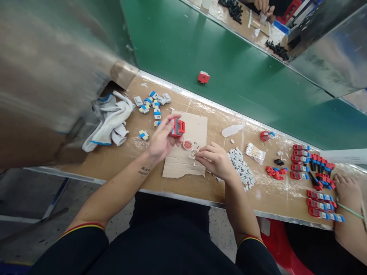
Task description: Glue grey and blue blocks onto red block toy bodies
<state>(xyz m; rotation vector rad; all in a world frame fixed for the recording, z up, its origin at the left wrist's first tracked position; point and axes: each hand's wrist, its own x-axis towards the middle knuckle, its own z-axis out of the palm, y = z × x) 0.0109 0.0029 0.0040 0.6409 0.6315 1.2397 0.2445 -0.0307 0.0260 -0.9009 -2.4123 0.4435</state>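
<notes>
My left hand (164,141) holds up a red and grey plastic toy part (178,127) with a square red frame on its face. Fingers and thumb of my right hand (213,158) are pinched together at a clear round lid (192,154); what is between the fingertips is too small to make out. Beside that lid sits a small round dish of red paint (187,144). Both lie on a torn cardboard sheet (183,170) marked with a few dark spots. Close to my right wrist is a heap of small grey pieces (242,168).
White gloves (111,118) and grey, blue-banded parts (156,103) lie left. Rightward are a plastic bottle (232,130), bagged cotton swabs (255,152), red-blue parts (300,158) and a co-worker's hand (348,191). Beyond, a red part (203,77) rests on the green belt (172,46).
</notes>
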